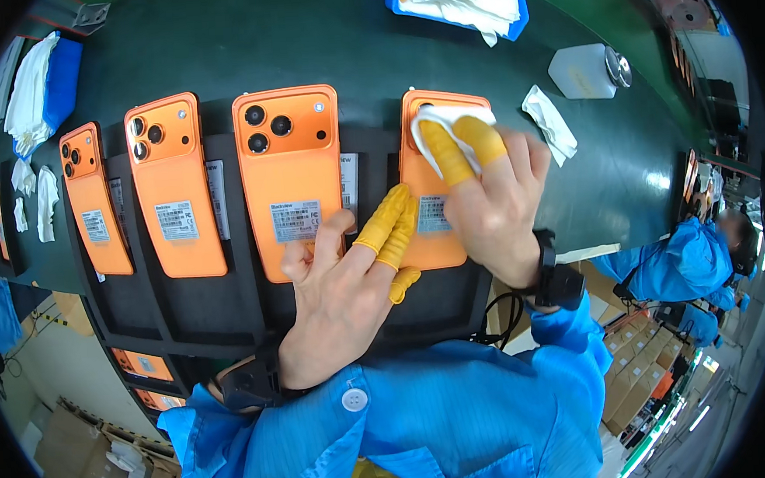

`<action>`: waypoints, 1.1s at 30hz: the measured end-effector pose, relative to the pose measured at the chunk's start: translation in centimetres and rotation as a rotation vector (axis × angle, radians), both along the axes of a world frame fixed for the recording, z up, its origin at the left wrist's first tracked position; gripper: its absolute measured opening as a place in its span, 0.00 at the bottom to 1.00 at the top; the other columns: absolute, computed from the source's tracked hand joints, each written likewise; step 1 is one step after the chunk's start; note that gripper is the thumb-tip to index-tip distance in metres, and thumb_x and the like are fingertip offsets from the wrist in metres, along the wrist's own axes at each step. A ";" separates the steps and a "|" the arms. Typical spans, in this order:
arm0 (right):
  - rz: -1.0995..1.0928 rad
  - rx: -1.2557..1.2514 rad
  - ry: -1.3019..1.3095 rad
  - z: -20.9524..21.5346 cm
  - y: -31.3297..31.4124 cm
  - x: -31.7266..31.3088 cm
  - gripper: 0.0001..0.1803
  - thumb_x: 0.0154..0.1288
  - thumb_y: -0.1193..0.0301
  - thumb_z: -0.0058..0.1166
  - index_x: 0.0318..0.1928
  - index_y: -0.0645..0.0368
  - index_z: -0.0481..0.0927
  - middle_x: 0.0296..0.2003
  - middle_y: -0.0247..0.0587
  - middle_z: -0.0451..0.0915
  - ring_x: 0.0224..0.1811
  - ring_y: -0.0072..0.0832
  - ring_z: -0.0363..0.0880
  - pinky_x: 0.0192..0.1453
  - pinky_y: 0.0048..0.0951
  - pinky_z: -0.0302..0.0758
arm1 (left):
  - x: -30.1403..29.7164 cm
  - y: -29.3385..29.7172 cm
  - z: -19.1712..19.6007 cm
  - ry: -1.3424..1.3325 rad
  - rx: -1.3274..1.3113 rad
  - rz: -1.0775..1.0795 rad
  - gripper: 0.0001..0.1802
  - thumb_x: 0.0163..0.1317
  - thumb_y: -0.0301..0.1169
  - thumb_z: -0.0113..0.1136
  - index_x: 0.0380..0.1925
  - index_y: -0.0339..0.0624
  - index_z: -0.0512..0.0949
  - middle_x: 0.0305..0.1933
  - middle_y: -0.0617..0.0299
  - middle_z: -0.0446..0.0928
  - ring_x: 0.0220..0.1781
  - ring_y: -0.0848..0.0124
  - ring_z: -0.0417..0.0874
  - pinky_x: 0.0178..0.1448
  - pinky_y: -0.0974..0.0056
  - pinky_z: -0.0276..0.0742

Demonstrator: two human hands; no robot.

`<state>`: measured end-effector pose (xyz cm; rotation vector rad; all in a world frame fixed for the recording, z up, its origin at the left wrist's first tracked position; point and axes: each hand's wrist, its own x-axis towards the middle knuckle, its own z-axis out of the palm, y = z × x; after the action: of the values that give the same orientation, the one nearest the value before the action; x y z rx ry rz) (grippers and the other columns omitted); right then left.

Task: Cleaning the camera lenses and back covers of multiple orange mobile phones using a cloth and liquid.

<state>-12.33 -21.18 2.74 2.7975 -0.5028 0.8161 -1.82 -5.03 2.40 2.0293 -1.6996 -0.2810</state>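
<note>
My right hand (489, 193), with yellow finger cots on two fingers, presses a folded white cloth (426, 156) onto the upper back of the rightmost orange phone (431, 252). The cloth and fingers cover most of its camera area. My left hand (341, 281) has its yellow-tipped fingers stretched out against that phone's left side, steadying no other object. Its bare thumb and forefinger lie over the lower part of the neighbouring orange phone (265, 176). Further left, two more orange phones, one (186, 251) beside another (108, 256), lie back up with labels showing.
The phones lie on a black compartment tray (203, 311) on a green table (300, 34). Blue bins, one at the back (518, 25) and one at left (62, 79), hold white cloths. A dispenser bottle (582, 71) and crumpled cloth (551, 123) are at right; a co-worker (686, 260) sits beyond.
</note>
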 end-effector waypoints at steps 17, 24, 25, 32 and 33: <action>-0.041 0.067 0.023 0.5 0.3 -0.6 0.18 0.40 0.73 0.59 0.38 0.61 0.84 0.41 0.39 0.78 0.40 0.33 0.75 0.47 0.36 0.63 | -0.1 -0.1 0.1 0.001 0.006 0.002 0.29 0.42 0.41 0.73 0.47 0.43 0.82 0.58 0.69 0.75 0.54 0.61 0.68 0.54 0.56 0.55; -0.029 0.049 0.013 0.2 0.4 -0.9 0.19 0.38 0.72 0.58 0.37 0.61 0.84 0.40 0.38 0.78 0.40 0.32 0.74 0.47 0.36 0.62 | -0.1 -0.1 0.3 0.000 0.024 -0.005 0.31 0.41 0.41 0.73 0.49 0.44 0.81 0.59 0.69 0.75 0.53 0.62 0.68 0.53 0.56 0.55; -0.032 0.052 0.013 0.2 0.4 -0.7 0.19 0.38 0.72 0.58 0.37 0.61 0.84 0.40 0.38 0.78 0.40 0.32 0.74 0.47 0.36 0.62 | -0.1 0.0 0.2 0.001 0.027 -0.008 0.31 0.41 0.41 0.73 0.49 0.44 0.81 0.59 0.69 0.75 0.53 0.62 0.68 0.53 0.56 0.55; -0.047 -0.009 0.017 -0.3 0.5 -1.1 0.20 0.41 0.70 0.56 0.40 0.60 0.83 0.40 0.38 0.77 0.39 0.31 0.74 0.46 0.35 0.61 | -0.1 -0.2 0.1 0.010 0.006 0.010 0.31 0.41 0.41 0.73 0.48 0.44 0.81 0.59 0.70 0.75 0.54 0.62 0.68 0.53 0.56 0.55; -0.050 -0.006 0.018 -0.2 0.5 -1.0 0.20 0.41 0.70 0.56 0.40 0.60 0.83 0.40 0.38 0.77 0.39 0.31 0.74 0.46 0.35 0.61 | -0.2 -0.1 0.2 0.019 0.007 -0.001 0.31 0.41 0.41 0.73 0.48 0.44 0.81 0.58 0.70 0.75 0.54 0.62 0.68 0.53 0.56 0.55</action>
<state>-13.32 -20.67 2.51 2.7725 -0.5638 0.7803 -2.05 -5.10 2.55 2.0241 -1.6910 -0.3061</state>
